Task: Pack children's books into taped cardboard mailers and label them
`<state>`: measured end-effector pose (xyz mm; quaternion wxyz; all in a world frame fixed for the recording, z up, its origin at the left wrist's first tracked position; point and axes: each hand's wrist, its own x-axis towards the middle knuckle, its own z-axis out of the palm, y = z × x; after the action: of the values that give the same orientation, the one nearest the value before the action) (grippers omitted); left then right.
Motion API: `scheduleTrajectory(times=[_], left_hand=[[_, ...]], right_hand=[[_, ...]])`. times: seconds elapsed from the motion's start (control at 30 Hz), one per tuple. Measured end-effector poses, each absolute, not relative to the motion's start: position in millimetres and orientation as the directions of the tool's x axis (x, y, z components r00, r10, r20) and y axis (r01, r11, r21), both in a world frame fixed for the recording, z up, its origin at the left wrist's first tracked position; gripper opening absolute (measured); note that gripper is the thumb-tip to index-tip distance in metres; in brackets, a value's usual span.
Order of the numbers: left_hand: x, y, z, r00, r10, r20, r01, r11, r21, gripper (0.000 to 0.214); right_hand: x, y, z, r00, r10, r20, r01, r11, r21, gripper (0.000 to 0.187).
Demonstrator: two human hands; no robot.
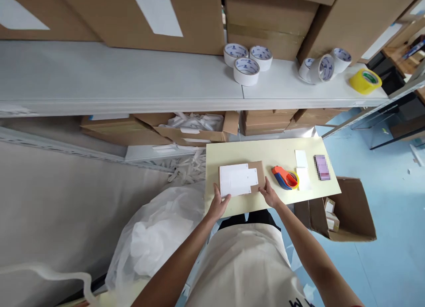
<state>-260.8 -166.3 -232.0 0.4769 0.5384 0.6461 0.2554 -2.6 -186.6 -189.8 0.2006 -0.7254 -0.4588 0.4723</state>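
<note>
A small brown cardboard box (258, 170) lies on a pale yellow table (265, 150), with white sheets (236, 180) lying on top of it. My left hand (219, 204) grips the box's near left corner, fingers curled against its side. At the near right corner my right hand (269, 195) holds the box, fingers bent on its edge. An orange and blue tape dispenser (284, 177) with a yellow roll lies just right of the box.
White slips (302, 165) and a purple item (322, 166) lie at the table's right. An open carton (345, 214) stands on the blue floor, right. A clear plastic bag (156, 240) sits at left. The white shelf (133, 83) carries tape rolls (246, 61), a yellow roll (365, 80) and large cartons.
</note>
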Motion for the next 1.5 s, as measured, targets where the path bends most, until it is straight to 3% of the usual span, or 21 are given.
scheduleTrajectory(times=[0.13, 0.27, 0.4, 0.57, 0.7, 0.83, 0.9, 0.97, 1.07, 1.2, 1.33, 1.5], left_hand=[[-248.4, -155.1, -196.1, 0.041, 0.986, -0.16, 0.714, 0.083, 0.695, 0.091], [-213.9, -123.3, -159.8, 0.265, 0.961, -0.081, 0.835, -0.186, 0.518, 0.08], [-173.0, -94.8, -146.8, 0.442, 0.877, -0.188, 0.863, -0.359, 0.355, 0.085], [-145.4, -89.5, -155.5, 0.452, 0.844, -0.289, 0.886, -0.388, 0.255, 0.087], [-132.5, -90.3, -150.8, 0.404, 0.857, -0.321, 0.898, -0.305, 0.316, 0.086], [-97.4, -80.2, -122.8, 0.413, 0.87, -0.269, 0.79, -0.196, 0.58, 0.078], [-69.7, -73.1, -107.3, 0.498, 0.798, -0.34, 0.65, -0.085, 0.755, 0.074], [-40.8, -66.6, -97.9, 0.603, 0.61, -0.513, 0.535, 0.167, 0.828, 0.066], [-7.7, -60.3, -99.4, 0.631, 0.378, -0.678, 0.478, 0.499, 0.723, 0.05], [9.5, -60.6, -117.5, 0.555, 0.247, -0.794, 0.439, 0.724, 0.532, 0.038], [11.3, -67.7, -132.6, 0.536, 0.16, -0.829, 0.361, 0.844, 0.396, 0.04], [3.2, -65.4, -135.7, 0.481, 0.168, -0.86, 0.348, 0.864, 0.363, 0.03]], right_hand=[[22.1, -199.6, -186.2, 0.188, 0.954, -0.232, 0.753, -0.292, -0.589, 0.068], [69.4, -206.0, -186.0, 0.29, 0.953, -0.082, 0.882, -0.3, -0.363, 0.062], [91.1, -194.7, -188.1, 0.35, 0.907, -0.232, 0.889, -0.4, -0.223, 0.054], [87.9, -177.2, -193.9, 0.318, 0.848, -0.424, 0.891, -0.42, -0.172, 0.03], [111.1, -186.1, -190.4, 0.239, 0.913, -0.331, 0.853, -0.36, -0.378, 0.016], [151.8, -208.6, -178.0, 0.123, 0.953, -0.278, 0.586, -0.296, -0.754, 0.02], [165.8, -218.8, -176.1, 0.087, 0.937, -0.339, 0.368, -0.347, -0.863, 0.023], [172.1, -226.7, -179.2, 0.052, 0.908, -0.415, 0.162, -0.417, -0.894, 0.026], [172.0, -234.7, -188.7, 0.014, 0.883, -0.47, -0.042, -0.469, -0.882, 0.028], [169.9, -238.8, -198.0, -0.006, 0.891, -0.455, -0.141, -0.451, -0.881, 0.031], [172.2, -235.5, -201.3, -0.015, 0.909, -0.417, -0.177, -0.413, -0.894, 0.036], [170.6, -234.9, -206.4, -0.028, 0.906, -0.423, -0.207, -0.42, -0.884, 0.042]])
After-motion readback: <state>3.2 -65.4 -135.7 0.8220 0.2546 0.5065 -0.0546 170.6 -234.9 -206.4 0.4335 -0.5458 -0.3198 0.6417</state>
